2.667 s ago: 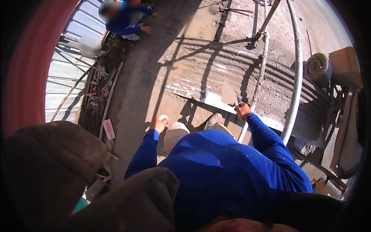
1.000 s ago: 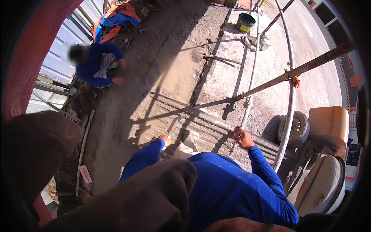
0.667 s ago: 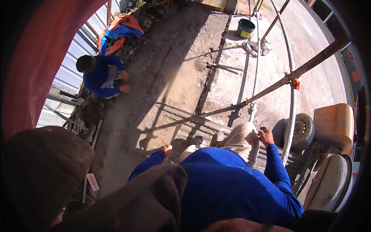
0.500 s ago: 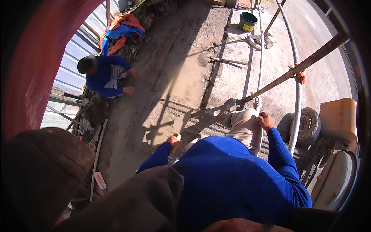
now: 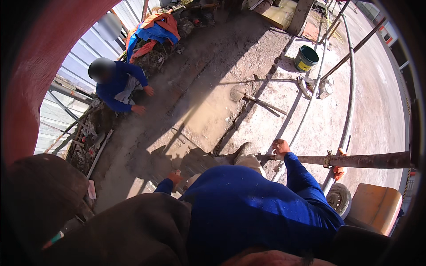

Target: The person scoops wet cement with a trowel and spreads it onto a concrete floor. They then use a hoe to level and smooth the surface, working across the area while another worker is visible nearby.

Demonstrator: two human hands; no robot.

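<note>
My left hand [image 5: 174, 177] is closed on the pale handle of a flat trowel [image 5: 180, 156], low at the centre beside my leg. My right hand [image 5: 280, 148] has curled fingers at the pale pipe [image 5: 306, 113], just above a rusty steel tube [image 5: 364, 160]; exactly what it grips is unclear. My right boot [image 5: 244, 150] stands forward on the rough ground between my hands. Muddy grey paving [image 5: 208, 119] lies beyond, with a shovel [image 5: 237, 92] resting on it.
A co-worker in blue [image 5: 120, 88] crouches at left, both hands out, by debris, an orange-blue tarp [image 5: 151, 31] and metal sheeting [image 5: 84, 53]. A dark bucket [image 5: 306, 59] stands upper right. A tyre [image 5: 338, 199] and orange metal housing [image 5: 372, 204] sit lower right.
My view has swung, so the rusty tube now runs across lower right. My right foot has come forward, my left hand has moved with the trowel, and my right hand sits farther forward.
</note>
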